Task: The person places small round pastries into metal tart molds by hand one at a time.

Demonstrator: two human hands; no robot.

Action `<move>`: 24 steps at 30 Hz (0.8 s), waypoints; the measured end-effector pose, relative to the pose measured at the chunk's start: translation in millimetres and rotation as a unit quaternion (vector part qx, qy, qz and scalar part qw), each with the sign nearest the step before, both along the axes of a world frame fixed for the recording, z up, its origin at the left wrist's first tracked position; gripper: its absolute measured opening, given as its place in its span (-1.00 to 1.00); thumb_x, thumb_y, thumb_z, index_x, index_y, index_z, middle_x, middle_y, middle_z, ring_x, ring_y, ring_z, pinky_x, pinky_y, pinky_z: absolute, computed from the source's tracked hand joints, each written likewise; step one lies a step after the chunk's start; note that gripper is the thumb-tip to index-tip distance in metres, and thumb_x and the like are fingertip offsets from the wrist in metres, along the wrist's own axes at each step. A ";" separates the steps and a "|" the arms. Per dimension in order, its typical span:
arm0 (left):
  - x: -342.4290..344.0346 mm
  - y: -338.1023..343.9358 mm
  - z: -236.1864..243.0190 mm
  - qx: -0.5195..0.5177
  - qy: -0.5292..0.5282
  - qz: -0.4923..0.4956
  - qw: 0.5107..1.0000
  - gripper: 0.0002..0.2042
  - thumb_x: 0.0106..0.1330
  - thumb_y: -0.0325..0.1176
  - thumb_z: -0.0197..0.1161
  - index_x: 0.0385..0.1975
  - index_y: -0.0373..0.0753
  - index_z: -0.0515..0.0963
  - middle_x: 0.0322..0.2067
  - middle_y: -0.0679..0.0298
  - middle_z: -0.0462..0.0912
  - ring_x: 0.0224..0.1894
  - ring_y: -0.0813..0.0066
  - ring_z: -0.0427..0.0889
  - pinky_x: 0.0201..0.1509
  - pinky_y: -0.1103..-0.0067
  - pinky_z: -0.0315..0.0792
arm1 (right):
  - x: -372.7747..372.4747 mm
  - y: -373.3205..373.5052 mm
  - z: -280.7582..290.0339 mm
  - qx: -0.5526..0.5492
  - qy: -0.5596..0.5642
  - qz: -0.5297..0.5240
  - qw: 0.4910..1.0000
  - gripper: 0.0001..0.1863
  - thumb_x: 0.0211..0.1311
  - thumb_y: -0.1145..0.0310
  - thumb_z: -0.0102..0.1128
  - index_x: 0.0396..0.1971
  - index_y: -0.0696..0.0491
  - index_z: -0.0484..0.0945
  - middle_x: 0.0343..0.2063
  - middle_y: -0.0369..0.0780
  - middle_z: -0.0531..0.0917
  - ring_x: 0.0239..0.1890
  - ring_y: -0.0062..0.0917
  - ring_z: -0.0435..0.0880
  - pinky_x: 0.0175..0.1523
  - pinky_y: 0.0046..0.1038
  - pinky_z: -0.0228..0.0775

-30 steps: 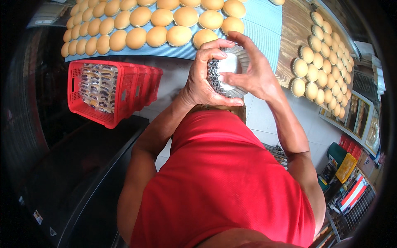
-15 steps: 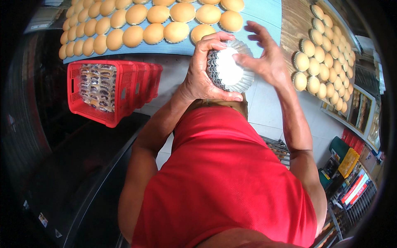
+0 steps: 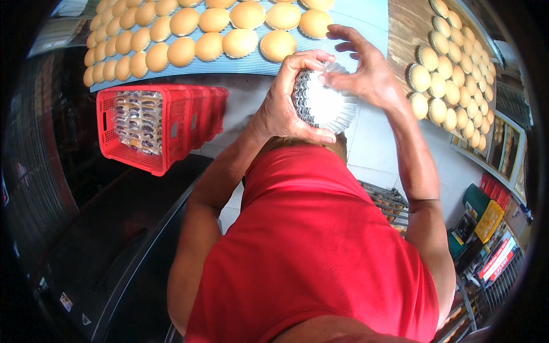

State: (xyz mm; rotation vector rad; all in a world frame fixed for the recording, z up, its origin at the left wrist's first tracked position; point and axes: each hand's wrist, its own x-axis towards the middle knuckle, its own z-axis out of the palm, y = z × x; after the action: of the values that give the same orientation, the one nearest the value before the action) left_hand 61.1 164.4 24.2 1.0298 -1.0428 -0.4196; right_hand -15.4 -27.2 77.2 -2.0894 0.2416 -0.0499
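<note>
My left hand (image 3: pixel 283 100) is wrapped round a stack of fluted metal tins (image 3: pixel 305 97) with bright white round liners (image 3: pixel 330 106) inside. My right hand (image 3: pixel 369 77) is at the stack's upper right, fingers raised and apart, its thumb at or just over the white liners. Round golden cakes (image 3: pixel 277 47) sit in rows beyond my hands on a blue ribbed sheet (image 3: pixel 246 68).
A wooden board (image 3: pixel 403 51) at right holds more round cakes (image 3: pixel 437 84) in fluted rims. Red plastic crates (image 3: pixel 166 123) at left contain wrapped items. A black surface (image 3: pixel 86 251) lies lower left; metal racks (image 3: pixel 377 194) and stacked goods are at lower right.
My right hand's fingers have lifted off the stack and spread up and to the right. My left hand still grips the stack, now slightly further right; more of the white liner face shows.
</note>
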 end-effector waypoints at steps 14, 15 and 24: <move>6.2 28.3 -26.6 0.058 0.060 0.030 0.996 0.02 -0.32 -0.31 0.76 0.23 -0.20 0.22 0.25 -0.06 0.36 0.33 0.16 0.36 0.39 0.26 0.33 | -128.3 -29.7 -83.0 0.546 -0.136 -0.243 0.791 -0.90 0.27 0.56 0.09 -0.42 0.16 0.57 0.03 -0.03 0.62 0.02 -0.20 0.69 0.20 -0.13 0.57; 5.2 33.1 -28.8 0.063 0.068 0.036 0.995 0.01 -0.30 -0.32 0.75 0.24 -0.19 0.22 0.26 -0.06 0.35 0.33 0.16 0.36 0.38 0.26 0.35 | -146.8 -26.6 -101.3 0.553 -0.133 -0.297 0.767 -0.88 0.29 0.53 0.08 -0.42 0.18 0.57 -0.01 -0.03 0.63 -0.01 -0.18 0.70 0.18 -0.13 0.58; -9.5 43.5 -50.0 0.136 0.166 0.020 0.977 0.01 -0.25 -0.27 0.74 0.27 -0.16 0.22 0.31 0.00 0.30 0.35 0.21 0.34 0.37 0.29 0.39 | -224.7 -28.7 -164.3 0.544 -0.034 -0.504 0.670 -0.64 0.48 0.31 -0.15 -0.12 0.33 0.51 -0.23 0.01 0.67 -0.14 -0.19 0.73 0.11 -0.21 0.63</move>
State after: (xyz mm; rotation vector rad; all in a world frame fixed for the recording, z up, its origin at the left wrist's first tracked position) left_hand 51.6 207.9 -25.8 1.1724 -0.6759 -0.6901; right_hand -240.1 -55.9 -87.1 -0.5517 1.0653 -0.5124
